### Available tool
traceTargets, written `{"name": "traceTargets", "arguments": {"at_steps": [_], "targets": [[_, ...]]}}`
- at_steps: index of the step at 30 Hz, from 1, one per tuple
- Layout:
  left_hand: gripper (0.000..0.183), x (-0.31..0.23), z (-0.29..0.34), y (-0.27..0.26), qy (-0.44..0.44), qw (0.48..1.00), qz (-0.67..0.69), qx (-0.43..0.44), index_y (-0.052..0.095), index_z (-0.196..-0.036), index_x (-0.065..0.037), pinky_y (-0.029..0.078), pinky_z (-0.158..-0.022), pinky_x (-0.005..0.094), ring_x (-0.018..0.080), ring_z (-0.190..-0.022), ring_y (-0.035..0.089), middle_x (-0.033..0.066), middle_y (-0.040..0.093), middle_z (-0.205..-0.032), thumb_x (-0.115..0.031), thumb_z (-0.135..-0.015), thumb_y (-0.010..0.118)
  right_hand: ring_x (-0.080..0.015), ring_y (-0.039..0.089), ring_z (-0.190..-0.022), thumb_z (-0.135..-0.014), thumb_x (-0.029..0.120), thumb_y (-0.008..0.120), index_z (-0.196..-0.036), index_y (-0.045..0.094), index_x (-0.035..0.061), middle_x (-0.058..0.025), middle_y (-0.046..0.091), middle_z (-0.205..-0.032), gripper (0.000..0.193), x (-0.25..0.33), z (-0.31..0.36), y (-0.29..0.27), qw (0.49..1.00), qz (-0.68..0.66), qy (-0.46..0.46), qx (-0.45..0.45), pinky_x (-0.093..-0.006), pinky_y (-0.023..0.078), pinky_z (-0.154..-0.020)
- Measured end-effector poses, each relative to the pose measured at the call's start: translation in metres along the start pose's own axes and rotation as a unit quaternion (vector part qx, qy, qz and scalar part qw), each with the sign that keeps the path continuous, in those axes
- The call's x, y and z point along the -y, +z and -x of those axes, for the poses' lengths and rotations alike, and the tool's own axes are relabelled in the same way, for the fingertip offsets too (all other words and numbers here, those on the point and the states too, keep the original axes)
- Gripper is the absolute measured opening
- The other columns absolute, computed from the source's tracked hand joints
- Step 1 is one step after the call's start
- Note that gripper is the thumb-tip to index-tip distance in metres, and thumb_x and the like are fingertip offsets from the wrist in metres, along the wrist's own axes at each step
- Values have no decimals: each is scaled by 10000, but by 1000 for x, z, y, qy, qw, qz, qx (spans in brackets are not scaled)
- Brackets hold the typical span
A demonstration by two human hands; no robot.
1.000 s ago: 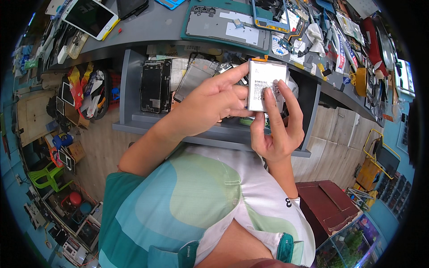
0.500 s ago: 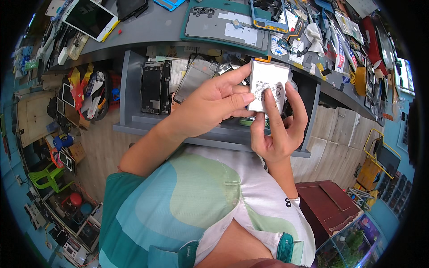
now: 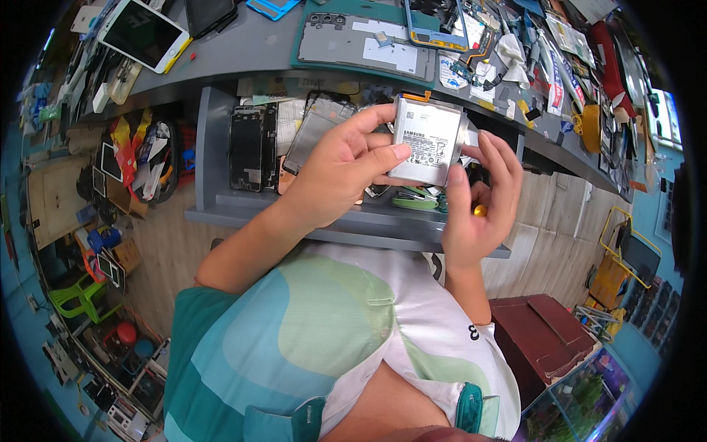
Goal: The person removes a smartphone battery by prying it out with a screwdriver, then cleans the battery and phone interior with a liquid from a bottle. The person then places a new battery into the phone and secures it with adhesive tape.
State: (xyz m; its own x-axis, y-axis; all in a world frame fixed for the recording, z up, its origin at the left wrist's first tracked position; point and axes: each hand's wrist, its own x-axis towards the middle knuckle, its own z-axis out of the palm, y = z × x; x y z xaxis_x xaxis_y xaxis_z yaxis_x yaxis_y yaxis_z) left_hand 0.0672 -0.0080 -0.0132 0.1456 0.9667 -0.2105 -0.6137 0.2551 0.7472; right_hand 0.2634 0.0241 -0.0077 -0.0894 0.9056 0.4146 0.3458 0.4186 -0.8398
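Note:
A flat silver phone battery (image 3: 426,136) with printed markings and an orange flex strip along its top edge is held above the open drawer. My left hand (image 3: 346,158) grips its left side, thumb across the front and fingers behind. Beside the right edge is my right hand (image 3: 482,195), its thumb and fingers apart. Its thumb tip lies by the battery's lower right corner, and a fingertip is near the side edge; whether it presses there I cannot tell. Beneath, the grey drawer (image 3: 294,214) holds phone screens and frames, among them a black phone part (image 3: 248,151).
Across the grey desk (image 3: 243,55) lie a white phone (image 3: 143,35), a green mat carrying a large grey phone back (image 3: 364,48), and a blue phone frame (image 3: 438,37). Cables and tools crowd the right. A maroon cabinet (image 3: 541,335) stands lower right; a green chair (image 3: 81,295) is at left.
The battery and my left hand have shifted slightly left. My right hand's index finger has left the battery's face, and that hand has moved right to the battery's edge.

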Motion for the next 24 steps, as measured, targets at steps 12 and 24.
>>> {"name": "traceTargets", "arguments": {"at_steps": [12, 24], "targets": [[426, 5, 0, 1, 38, 998, -39, -38, 482, -1435, 28, 600, -926, 307, 175, -1064, 742, 175, 761, -1180, -94, -1064, 652, -123, 698, -748, -978, 66, 779, -1096, 771, -60, -92, 752, -942, 173, 3, -3, -15, 950, -192, 225, 103, -233, 547, -666], [428, 2, 0, -3, 34, 999, -20, -21, 459, -1490, 7, 651, -976, 457, 260, -1193, 714, 181, 672, -1347, -68, -1086, 580, -120, 691, -719, -993, 106, 767, -1131, 741, -51, -91, 756, -937, 211, -6, -11, -25, 885, -289, 319, 175, -232, 517, -629]]}}
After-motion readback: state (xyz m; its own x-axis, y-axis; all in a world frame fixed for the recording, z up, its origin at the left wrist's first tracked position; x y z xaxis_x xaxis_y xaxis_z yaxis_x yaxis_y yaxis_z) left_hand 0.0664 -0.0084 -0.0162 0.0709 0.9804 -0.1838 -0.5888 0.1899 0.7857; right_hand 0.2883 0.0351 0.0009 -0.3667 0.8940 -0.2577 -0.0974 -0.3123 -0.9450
